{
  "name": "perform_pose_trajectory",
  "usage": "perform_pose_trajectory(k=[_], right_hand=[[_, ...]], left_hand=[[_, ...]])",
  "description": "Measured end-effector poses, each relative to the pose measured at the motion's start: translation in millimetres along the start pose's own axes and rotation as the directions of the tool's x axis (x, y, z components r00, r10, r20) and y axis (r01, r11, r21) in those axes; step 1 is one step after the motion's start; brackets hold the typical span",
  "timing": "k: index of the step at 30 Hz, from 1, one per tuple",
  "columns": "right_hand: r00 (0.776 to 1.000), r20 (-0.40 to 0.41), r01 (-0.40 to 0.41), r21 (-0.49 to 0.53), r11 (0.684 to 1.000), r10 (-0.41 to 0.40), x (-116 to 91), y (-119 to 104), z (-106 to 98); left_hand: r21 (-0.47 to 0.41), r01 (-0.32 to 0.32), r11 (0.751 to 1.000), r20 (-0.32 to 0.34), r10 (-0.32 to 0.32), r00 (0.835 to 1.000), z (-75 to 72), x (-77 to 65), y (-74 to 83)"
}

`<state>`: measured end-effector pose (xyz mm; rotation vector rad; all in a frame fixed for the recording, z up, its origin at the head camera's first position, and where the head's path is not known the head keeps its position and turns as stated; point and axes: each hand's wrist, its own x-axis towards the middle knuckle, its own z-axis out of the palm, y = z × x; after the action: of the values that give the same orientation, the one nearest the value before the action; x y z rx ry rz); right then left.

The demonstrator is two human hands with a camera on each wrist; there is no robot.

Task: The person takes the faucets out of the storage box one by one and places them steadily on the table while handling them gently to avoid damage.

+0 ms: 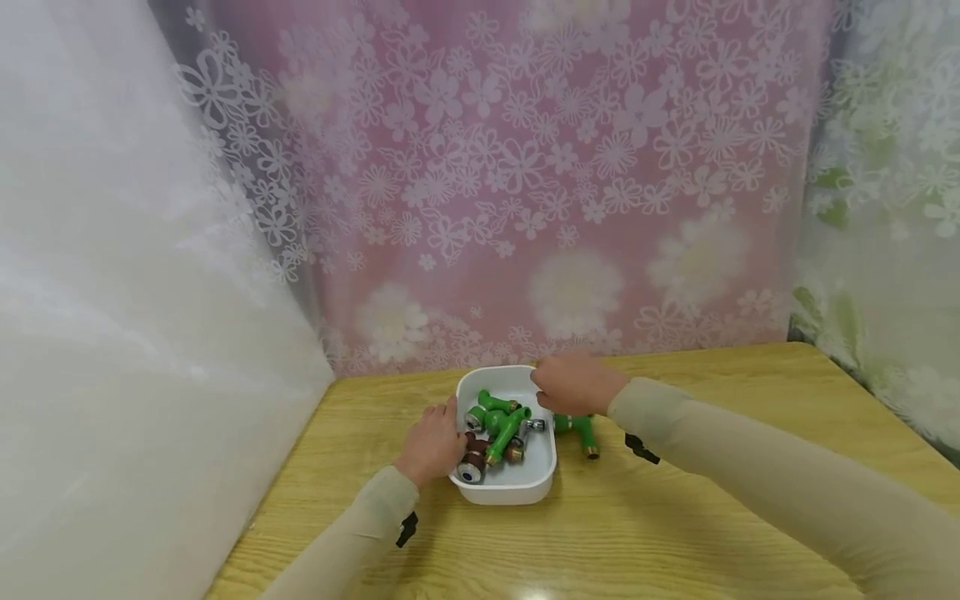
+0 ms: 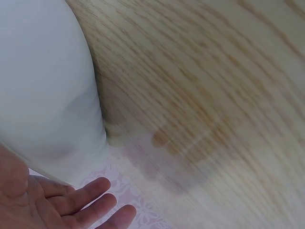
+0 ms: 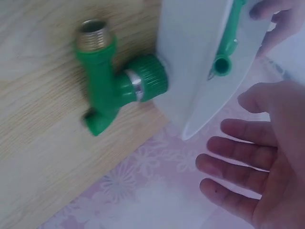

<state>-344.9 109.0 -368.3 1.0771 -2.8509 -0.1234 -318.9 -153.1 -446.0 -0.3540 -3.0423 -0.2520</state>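
Observation:
A white plastic tub holds several green plastic taps, brown taps and a small chrome fitting. My left hand rests at the tub's left rim; in the left wrist view its fingers stretch loosely outward. My right hand hovers by the far right rim, fingers fairly straight and apart, holding nothing in the right wrist view. Just outside the tub's right wall lies another green tap with a brass threaded end, partly hidden by my right hand in the head view.
The tub stands on a wood-grain table near its back edge. Behind hangs a pink flowered curtain. A white sheet closes off the left side, and a pale flowered curtain the right.

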Motion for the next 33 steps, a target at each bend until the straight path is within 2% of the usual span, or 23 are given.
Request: perform_pose_trajectory(k=[5, 13, 22, 26, 33], right_hand=[[1.0, 0.022, 0.001, -0.005, 1.0, 0.0, 15, -14, -7], [0.994, 0.108, -0.003, -0.023, 1.0, 0.006, 37, -32, -7], [0.971, 0.233, -0.027, -0.099, 0.995, 0.049, 54, -45, -9], [0.969, 0.244, -0.013, -0.119, 0.993, 0.042, 61, -51, -5], [0.962, 0.266, -0.048, -0.077, 0.996, 0.067, 71, -59, 1]], left_hand=[[0.011, 0.004, 1.0, -0.007, -0.004, 1.0, 0.6, -0.4, -0.4], [0.024, -0.002, 1.0, 0.006, 0.002, 1.0, 0.7, -1.8, -1.0], [0.013, -0.01, 1.0, -0.013, 0.01, 1.0, 1.4, -0.5, -0.7], [0.012, -0.01, 1.0, -0.006, 0.01, 1.0, 0.3, -0.9, 0.1], [0.012, -0.003, 1.0, -0.024, 0.003, 1.0, 0.3, -1.0, -1.0]])
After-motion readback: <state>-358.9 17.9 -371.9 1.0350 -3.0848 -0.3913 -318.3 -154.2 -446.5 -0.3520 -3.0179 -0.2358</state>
